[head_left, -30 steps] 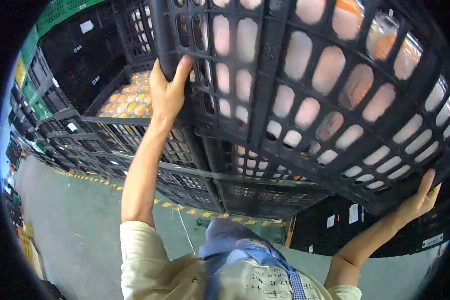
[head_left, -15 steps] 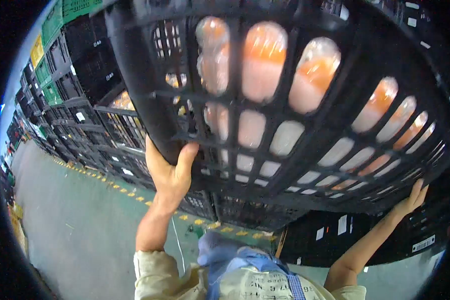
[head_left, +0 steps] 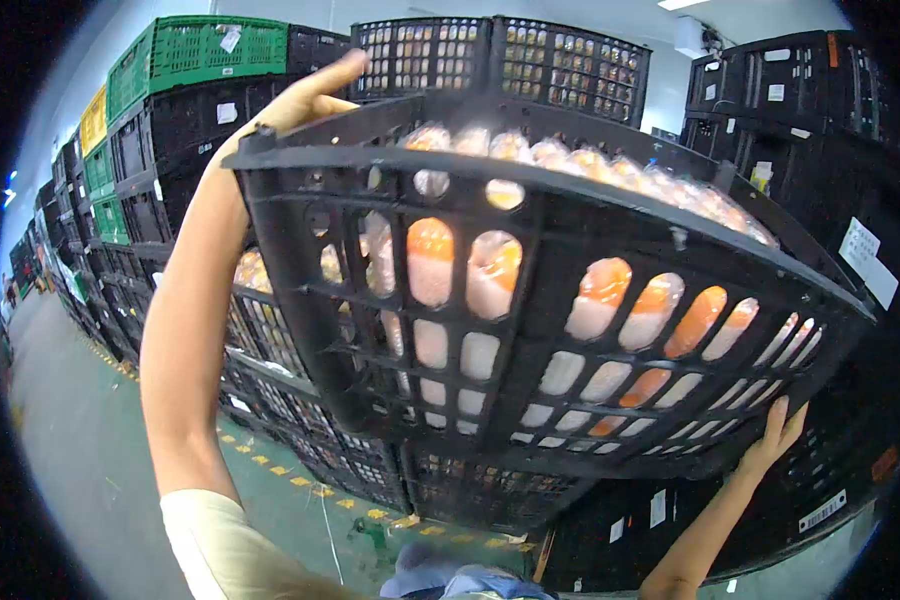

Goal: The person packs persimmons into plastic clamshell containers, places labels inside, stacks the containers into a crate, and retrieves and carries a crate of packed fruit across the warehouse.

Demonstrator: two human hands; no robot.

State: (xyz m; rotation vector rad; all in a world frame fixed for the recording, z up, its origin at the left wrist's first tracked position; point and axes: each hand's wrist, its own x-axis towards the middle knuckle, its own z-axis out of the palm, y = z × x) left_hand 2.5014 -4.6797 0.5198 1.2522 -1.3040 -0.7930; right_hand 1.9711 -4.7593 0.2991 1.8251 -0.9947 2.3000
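A black slatted crate [head_left: 530, 330] filled with wrapped orange and pale items [head_left: 590, 165] is held up close in front of me, its open top now in view. My left hand [head_left: 315, 95] is at the crate's upper left side, its fingers pointing right past the rim; whether they grip it is hard to make out. At the lower right corner of the crate, my right hand [head_left: 775, 438] supports it from below with fingers spread against the plastic. The undersides of its fingers are partly hidden.
Stacked black crates [head_left: 180, 130] and a green crate [head_left: 210, 50] rise at the left. Two slatted crates [head_left: 570, 70] stand behind the held one. Tall black crates [head_left: 785, 90] are at the right. Yellow floor markings [head_left: 270, 465] run below.
The held crate has tipped and come lower in view, so its top and contents show. My left hand has moved from its lower left edge up to its upper left side.
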